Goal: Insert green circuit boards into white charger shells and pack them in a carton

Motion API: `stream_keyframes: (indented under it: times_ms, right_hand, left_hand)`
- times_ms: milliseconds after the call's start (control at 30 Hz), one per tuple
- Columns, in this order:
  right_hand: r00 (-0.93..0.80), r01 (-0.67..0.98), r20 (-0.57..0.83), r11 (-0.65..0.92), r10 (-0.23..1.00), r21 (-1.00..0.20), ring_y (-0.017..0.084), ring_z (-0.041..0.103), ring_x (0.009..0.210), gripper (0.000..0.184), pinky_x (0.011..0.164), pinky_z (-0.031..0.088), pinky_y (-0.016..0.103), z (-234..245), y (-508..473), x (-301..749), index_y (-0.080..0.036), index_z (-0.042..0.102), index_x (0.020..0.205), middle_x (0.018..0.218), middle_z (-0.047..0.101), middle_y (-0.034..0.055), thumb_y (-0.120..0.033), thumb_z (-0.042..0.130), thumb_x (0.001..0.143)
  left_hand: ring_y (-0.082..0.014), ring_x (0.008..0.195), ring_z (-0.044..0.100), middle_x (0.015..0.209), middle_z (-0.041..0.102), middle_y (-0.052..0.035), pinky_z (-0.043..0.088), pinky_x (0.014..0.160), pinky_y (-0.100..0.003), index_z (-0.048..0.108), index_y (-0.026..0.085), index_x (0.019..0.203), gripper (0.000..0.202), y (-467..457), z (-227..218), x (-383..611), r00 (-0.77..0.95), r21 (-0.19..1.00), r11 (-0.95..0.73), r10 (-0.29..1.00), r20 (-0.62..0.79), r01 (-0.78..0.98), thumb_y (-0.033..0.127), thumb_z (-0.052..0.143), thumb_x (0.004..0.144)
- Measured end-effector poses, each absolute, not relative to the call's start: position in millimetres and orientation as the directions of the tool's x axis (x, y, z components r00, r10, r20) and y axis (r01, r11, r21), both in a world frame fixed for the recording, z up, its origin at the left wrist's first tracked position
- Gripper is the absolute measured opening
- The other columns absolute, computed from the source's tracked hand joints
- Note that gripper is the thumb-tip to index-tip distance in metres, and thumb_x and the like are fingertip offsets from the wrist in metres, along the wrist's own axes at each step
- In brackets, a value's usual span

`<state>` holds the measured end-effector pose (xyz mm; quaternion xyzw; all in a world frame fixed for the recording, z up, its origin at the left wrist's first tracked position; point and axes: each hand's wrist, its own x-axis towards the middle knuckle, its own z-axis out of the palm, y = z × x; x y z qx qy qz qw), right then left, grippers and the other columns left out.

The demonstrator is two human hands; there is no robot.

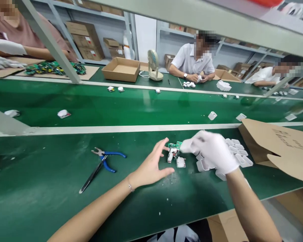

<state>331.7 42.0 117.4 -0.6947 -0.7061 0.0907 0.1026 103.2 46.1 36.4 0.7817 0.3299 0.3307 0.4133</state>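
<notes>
My bare left hand (151, 164) hovers over the green table with fingers spread, open, just left of a small cluster of parts: a green circuit board (175, 146) and small white pieces (180, 162). My right hand (212, 151), in a white glove, reaches leftward over a heap of white plastic housings (238, 153); its fingertips touch the green circuit board, and motion blur hides whether they grip it.
Blue-handled pliers (107, 160) and black tweezers (91, 176) lie at left. A tipped cardboard box (280, 148) sits at right. The conveyor belt (141, 107) carries scattered white parts. Three people work across the belt, by a tray box (121, 69) and a small fan (154, 65).
</notes>
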Motion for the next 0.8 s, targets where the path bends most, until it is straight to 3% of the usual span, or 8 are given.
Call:
stream_keyframes:
  times_ms: [67,167,233,300,400,467,700,800]
  right_hand:
    - [-0.257,0.811,0.023,0.228,0.966,-0.539,0.015,0.061,0.073,0.022,0.071,0.046,0.028,103.8,33.1,305.7,-0.023,0.066,0.076,0.08,0.069,-0.0003,-0.024,0.047,0.085]
    - [-0.14,0.679,0.076,0.151,0.987,-0.718,0.017,0.063,0.08,0.023,0.077,0.05,0.032,75.5,34.9,292.8,-0.024,0.066,0.099,0.091,0.069,0.0011,-0.032,0.046,0.09]
    - [-0.095,0.77,0.141,0.162,0.986,-0.617,0.02,0.061,0.095,0.023,0.086,0.048,0.036,61.1,44.3,293.8,-0.024,0.064,0.104,0.103,0.068,0.0035,-0.033,0.05,0.089]
    - [-0.261,0.874,0.142,0.296,0.955,-0.385,0.024,0.055,0.106,0.025,0.088,0.046,0.038,55.8,55.2,293.1,-0.024,0.063,0.11,0.113,0.065,0.0052,-0.028,0.05,0.089]
    - [-0.487,0.873,-0.083,0.486,0.87,-0.032,0.026,0.056,0.095,0.035,0.072,0.047,0.034,61.6,65.8,285.1,-0.022,0.06,0.117,0.11,0.063,0.0096,-0.017,0.054,0.083]
    - [-0.511,0.837,-0.201,0.537,0.836,0.105,0.025,0.056,0.085,0.035,0.064,0.044,0.032,66.7,67.2,281.3,-0.02,0.061,0.112,0.101,0.062,0.0113,-0.013,0.058,0.077]
    - [-0.534,0.842,-0.172,0.54,0.828,-0.017,0.023,0.057,0.084,0.026,0.074,0.046,0.036,69.4,50.9,305.1,-0.02,0.062,0.098,0.094,0.061,0.0084,-0.007,0.05,0.079]
    - [-0.425,0.887,0.0,0.416,0.905,-0.201,0.026,0.059,0.093,0.033,0.085,0.048,0.043,72.0,41.5,310.7,-0.023,0.06,0.11,0.101,0.065,0.0081,-0.015,0.055,0.079]
  left_hand:
    - [-0.0268,0.122,0.05,0.144,0.041,-0.015,0.047,0.097,-0.04,0.025,0.023,0.143,0.072,36.5,30.4,103.0,0.6,0.886,-0.393,0.78,0.179,0.247,0.035,0.061,0.081]
    - [-0.0249,0.113,0.057,0.126,0.058,-0.0109,0.047,0.097,-0.039,0.042,0.02,0.13,0.047,25.1,16.6,89.4,0.573,0.906,-0.278,0.818,0.05,0.318,0.032,0.052,0.086]
    - [-0.0237,0.107,0.059,0.12,0.061,-0.0095,0.049,0.093,-0.037,0.044,0.019,0.126,0.044,22.2,6.5,77.2,0.522,0.914,-0.218,0.853,0.009,0.341,0.033,0.051,0.085]
    - [-0.0234,0.105,0.06,0.119,0.062,-0.0089,0.049,0.091,-0.036,0.045,0.019,0.124,0.044,23.4,-1.5,67.5,0.464,0.918,-0.188,0.886,0.005,0.35,0.034,0.053,0.083]
    - [-0.0236,0.104,0.06,0.117,0.061,-0.0089,0.049,0.09,-0.036,0.046,0.019,0.121,0.043,29.1,-7.0,60.1,0.411,0.922,-0.169,0.911,0.012,0.349,0.035,0.054,0.081]
    - [-0.024,0.104,0.059,0.117,0.061,-0.0096,0.049,0.09,-0.036,0.047,0.019,0.12,0.044,32.3,-7.2,57.9,0.405,0.927,-0.165,0.914,0.015,0.336,0.036,0.055,0.081]
    - [-0.0241,0.111,0.058,0.122,0.06,-0.0084,0.046,0.097,-0.037,0.045,0.021,0.122,0.046,29.8,-6.8,52.7,0.464,0.935,-0.168,0.886,0.005,0.311,0.032,0.059,0.079]
    - [-0.0239,0.111,0.058,0.123,0.059,-0.0091,0.046,0.097,-0.038,0.045,0.021,0.121,0.048,27.4,-8.1,53.7,0.487,0.935,-0.19,0.873,0.022,0.298,0.029,0.062,0.078]
